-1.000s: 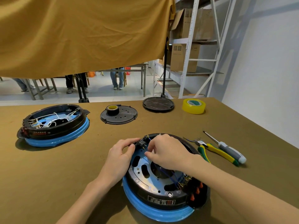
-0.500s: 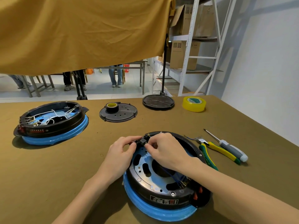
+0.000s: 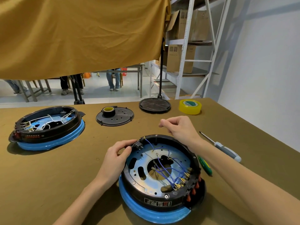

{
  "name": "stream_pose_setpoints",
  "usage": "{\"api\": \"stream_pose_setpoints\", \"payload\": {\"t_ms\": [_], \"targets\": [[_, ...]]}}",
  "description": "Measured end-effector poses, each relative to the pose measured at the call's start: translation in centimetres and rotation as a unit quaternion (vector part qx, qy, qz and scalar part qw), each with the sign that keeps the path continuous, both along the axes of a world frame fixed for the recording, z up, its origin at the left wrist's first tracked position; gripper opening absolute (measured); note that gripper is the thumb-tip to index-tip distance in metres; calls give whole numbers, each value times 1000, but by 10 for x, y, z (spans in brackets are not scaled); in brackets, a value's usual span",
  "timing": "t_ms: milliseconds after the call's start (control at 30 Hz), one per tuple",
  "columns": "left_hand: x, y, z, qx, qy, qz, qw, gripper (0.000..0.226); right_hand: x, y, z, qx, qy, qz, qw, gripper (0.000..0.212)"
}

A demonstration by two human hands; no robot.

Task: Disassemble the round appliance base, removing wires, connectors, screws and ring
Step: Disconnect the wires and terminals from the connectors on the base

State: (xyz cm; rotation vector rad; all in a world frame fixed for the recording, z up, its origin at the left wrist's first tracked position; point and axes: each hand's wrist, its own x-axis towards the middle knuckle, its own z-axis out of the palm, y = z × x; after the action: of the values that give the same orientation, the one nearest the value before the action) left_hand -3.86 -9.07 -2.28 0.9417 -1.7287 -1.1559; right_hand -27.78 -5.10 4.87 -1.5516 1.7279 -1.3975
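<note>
The round appliance base (image 3: 160, 198) lies upside down near the table's front edge, a black shell on a blue ring (image 3: 146, 213). Inside it, blue wires (image 3: 168, 169) run from the metal plate to brass terminals (image 3: 183, 179) at the right rim. My left hand (image 3: 116, 158) grips the far-left rim at the black connector (image 3: 138, 145), with the thumb beside it. My right hand (image 3: 177, 129) hovers above the far rim, thumb and forefinger pressed together, and I see nothing between them.
A second base (image 3: 48, 127) with white wires sits at the left. Behind are a black cover plate (image 3: 120, 120) carrying a small tape roll (image 3: 108, 110), a black disc (image 3: 155, 105) and yellow tape (image 3: 190, 106). A screwdriver (image 3: 225, 150) and green pliers (image 3: 205, 167) lie to the right.
My right hand has left the connector and risen up and to the right, uncovering the base's inside. My left hand stays on the rim at the connector.
</note>
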Motion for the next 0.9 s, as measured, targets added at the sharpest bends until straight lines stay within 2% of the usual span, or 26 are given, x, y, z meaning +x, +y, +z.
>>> {"api": "stream_pose_setpoints", "payload": {"t_ms": [100,300,433,567,633,733,900], "targets": [[-4,1,-2,44,59,-37,997,36,-23,4,-10,18,22,-49,998,27],[-3,-4,-1,40,54,-47,997,37,-84,7,-23,63,126,-171,975,28],[-2,-4,-2,35,42,-44,998,37,-104,3,-34,167,144,-130,967,38],[-1,-5,-3,26,29,-46,998,37,-117,3,-40,147,201,-193,949,28],[-1,-6,-3,23,27,-47,998,37,-120,3,-43,203,235,-202,929,24],[-1,-7,-4,15,23,-47,999,36,-120,-1,-48,291,235,-181,910,38],[0,-7,-4,18,17,-52,998,35,-114,-9,-39,289,187,-129,930,39]]}}
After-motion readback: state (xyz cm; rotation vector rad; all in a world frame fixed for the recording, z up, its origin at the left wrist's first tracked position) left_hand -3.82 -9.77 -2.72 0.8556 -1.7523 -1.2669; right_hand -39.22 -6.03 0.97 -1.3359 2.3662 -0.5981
